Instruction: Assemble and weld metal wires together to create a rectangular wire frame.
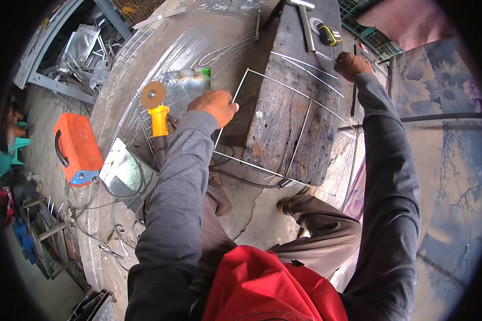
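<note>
Fingers of the left hand [215, 105] are curled shut around the near-left corner of a thin wire frame [284, 128], pinching the rod where it bends. Left of those fingers, just beside the wrist, an angle grinder [156, 115] with a yellow body stands disc-up, untouched, in front of a wire mesh panel [144, 64]. Farther left, well apart, an orange welding machine [76, 147] sits on the concrete floor with cables trailing from it.

Right of the left fingers the frame lies flat across a dark, worn wooden block [289, 80]. It is a rectangle of bare rods with cross wires; its long axis runs from the person's left hand up and away toward the right hand, and a lower rail hangs off the block's near edge above the knees.

At the far right corner, the right hand [351, 65] is closed on the frame's far rod, fingers wrapped narrow round it. Beyond those fingers a hammer [305, 21] and a yellow tape measure [329, 35] rest on the block's top end.

By my reading, the step in hand is squaring or positioning the frame on the block, both ends gripped. A next move would call for keeping both corners flat on the wood and aligned, with one hand freed only once the frame sits steady.
</note>
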A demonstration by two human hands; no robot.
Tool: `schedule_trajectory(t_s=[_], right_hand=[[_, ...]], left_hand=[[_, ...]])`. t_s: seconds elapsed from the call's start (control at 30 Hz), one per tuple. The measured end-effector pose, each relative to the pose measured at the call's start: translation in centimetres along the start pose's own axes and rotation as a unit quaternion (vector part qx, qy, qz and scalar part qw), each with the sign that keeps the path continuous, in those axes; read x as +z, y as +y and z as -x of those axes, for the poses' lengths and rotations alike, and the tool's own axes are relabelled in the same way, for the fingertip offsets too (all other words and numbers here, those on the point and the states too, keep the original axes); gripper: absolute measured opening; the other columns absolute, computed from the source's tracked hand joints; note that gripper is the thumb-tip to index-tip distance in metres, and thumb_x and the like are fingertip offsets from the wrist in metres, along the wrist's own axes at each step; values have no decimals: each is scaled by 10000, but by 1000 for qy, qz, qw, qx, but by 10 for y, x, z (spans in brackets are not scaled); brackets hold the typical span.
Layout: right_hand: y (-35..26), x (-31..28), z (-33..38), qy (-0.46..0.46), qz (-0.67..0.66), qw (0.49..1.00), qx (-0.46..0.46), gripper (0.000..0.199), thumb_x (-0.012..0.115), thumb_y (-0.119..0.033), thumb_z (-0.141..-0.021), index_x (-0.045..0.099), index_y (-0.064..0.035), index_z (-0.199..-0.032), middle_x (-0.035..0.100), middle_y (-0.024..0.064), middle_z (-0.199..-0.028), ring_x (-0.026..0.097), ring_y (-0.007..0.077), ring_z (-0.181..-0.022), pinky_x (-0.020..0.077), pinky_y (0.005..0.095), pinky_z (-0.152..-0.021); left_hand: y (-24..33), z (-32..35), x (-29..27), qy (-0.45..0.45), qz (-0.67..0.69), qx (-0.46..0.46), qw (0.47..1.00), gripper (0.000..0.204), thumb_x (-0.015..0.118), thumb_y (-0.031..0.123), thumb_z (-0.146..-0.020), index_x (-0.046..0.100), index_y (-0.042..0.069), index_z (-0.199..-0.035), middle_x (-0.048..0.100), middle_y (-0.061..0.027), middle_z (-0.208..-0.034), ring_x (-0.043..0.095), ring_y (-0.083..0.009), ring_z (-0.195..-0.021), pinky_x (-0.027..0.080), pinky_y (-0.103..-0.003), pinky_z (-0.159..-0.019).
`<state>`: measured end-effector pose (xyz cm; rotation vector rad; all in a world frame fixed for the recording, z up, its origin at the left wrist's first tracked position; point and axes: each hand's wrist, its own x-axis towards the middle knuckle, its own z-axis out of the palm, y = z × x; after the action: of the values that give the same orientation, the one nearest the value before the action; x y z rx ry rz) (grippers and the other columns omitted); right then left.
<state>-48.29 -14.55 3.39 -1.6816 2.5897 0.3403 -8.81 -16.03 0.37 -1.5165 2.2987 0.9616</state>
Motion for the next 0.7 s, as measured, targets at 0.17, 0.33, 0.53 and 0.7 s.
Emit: schedule_trajectory(t_s=[0.17,0.33,0.53,0.7], right_hand=[[33,-12,22,0,-91,993,-80,354,668,-339,-813,682,-154,-1114,720,133,-1000,686,284,-963,526,363,-813],[13,-34,134,96,-342,932,-71,225,672,-244,-903,669,-102,-1078,703,91,-890,642,122,-806,497,269,-692],[17,-11,276,241,-651,718,49,279,703,-208,-920,660,2,-1098,649,37,-971,579,92,-869,470,230,-738],[18,14,302,269,-709,651,28,371,573,-296,-998,585,-2,-1224,631,72,-1036,592,127,-870,505,286,-836]], left_hand=[[1,-8,-1,45,-11,12,999,516,595,442,-924,552,129,-1332,562,-126,-1345,508,-302,-1282,423,-433,-1048],[8,8,-4,225,34,117,967,489,621,404,-910,561,108,-1294,552,-161,-1285,519,-331,-1230,429,-426,-1025],[69,28,9,174,84,274,942,379,634,355,-918,641,71,-1170,629,-141,-1075,617,-310,-1006,494,-390,-889],[120,57,57,62,-4,385,921,279,612,298,-918,651,57,-1054,650,-135,-998,644,-312,-932,517,-416,-835]])
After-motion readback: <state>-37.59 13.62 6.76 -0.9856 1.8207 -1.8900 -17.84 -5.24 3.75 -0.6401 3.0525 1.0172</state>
